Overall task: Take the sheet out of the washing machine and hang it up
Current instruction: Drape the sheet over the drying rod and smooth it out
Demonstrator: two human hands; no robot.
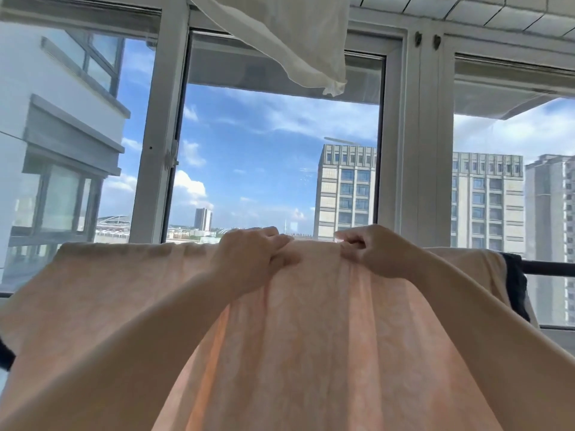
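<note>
Both hands grip the peach sheet (311, 321) at its top fold, side by side near the middle of the rail. The left hand (252, 253) has its fingers curled over the top of the fold and its thumb pressed against the near face, so a bunch of cloth is pinched between them. The right hand (370, 253) does the same just beside it, fingers bent over the crest and thumb tucked under, with a small gathered ridge of fabric between the two hands. Pleats fan down from that ridge toward the camera.

The sheet lies draped over the drying rail (547, 268), a dark bar that shows bare only at its right end; the cloth covers it from there to the left end of the fold. A dark garment (516, 284) hangs over the rail at the sheet's right edge, touching it.

Above, a white cloth (295, 35) hangs from the ceiling area. Behind the rail stands a white-framed window (410, 135), with tall buildings (345, 194) and blue sky beyond.
</note>
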